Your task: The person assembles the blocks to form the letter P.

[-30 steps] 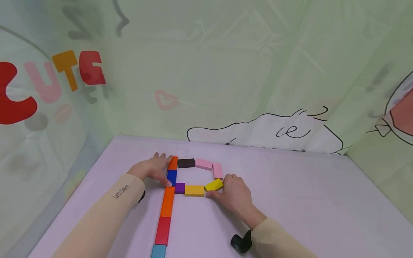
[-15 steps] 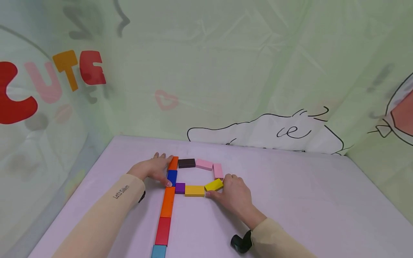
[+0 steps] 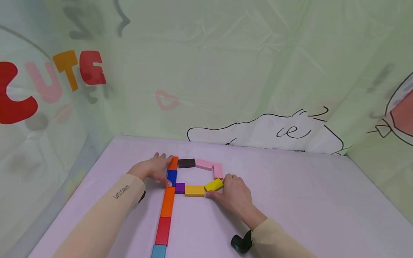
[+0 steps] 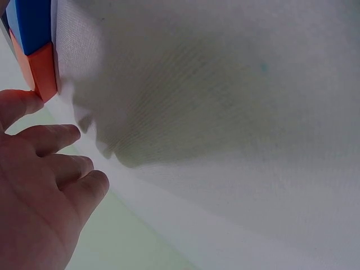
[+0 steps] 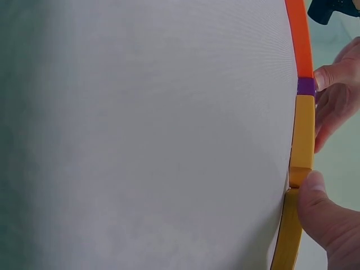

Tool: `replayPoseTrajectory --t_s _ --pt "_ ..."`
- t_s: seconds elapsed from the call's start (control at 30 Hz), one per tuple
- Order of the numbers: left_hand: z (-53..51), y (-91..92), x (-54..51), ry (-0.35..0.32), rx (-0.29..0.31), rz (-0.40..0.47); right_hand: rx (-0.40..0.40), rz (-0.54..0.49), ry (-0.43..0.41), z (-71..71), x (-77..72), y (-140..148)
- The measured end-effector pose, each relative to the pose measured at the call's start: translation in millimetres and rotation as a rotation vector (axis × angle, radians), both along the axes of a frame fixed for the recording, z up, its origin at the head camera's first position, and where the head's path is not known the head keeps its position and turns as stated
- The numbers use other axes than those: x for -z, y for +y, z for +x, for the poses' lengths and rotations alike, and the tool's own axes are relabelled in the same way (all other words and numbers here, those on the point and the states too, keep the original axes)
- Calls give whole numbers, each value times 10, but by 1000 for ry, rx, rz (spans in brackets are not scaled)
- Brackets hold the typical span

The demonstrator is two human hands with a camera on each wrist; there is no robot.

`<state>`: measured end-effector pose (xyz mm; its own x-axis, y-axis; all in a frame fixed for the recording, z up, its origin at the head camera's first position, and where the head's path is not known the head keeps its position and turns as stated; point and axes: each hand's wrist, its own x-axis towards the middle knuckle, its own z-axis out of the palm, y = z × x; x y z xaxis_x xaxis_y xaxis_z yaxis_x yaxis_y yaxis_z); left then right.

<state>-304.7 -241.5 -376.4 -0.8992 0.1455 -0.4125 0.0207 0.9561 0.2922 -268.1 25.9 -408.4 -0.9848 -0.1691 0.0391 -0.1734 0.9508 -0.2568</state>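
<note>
In the head view, coloured blocks form a loop on top of a straight column. My right hand [image 3: 235, 195] holds the slanted yellow block [image 3: 214, 185], its thumb at the near-left end and its fingers at the right. That block meets the amber block [image 3: 194, 190] and the upright pink block [image 3: 217, 171]. My left hand [image 3: 153, 169] is spread along the column's left side. Its index fingertip touches the upper orange block [image 3: 173, 163], and its thumb rests by the blue block [image 3: 172, 177]. In the left wrist view the other fingers [image 4: 67, 163] are loosely bent, holding nothing.
A black block [image 3: 186, 163] and a second pink block [image 3: 204, 164] form the loop's top; a purple block [image 3: 180, 188] joins its bottom to the column. Orange [image 3: 167, 201], red [image 3: 162, 230] and light-blue blocks [image 3: 158, 251] run nearer. Printed cloth walls [image 3: 226, 71] enclose the pale table [image 3: 306, 200].
</note>
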Motion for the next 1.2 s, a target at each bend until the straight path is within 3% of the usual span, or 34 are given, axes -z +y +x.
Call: replayPoseTrajectory --t_s 1.2 --pt "1 4 -15 13 20 4 27 -48 -60 58 -55 210"
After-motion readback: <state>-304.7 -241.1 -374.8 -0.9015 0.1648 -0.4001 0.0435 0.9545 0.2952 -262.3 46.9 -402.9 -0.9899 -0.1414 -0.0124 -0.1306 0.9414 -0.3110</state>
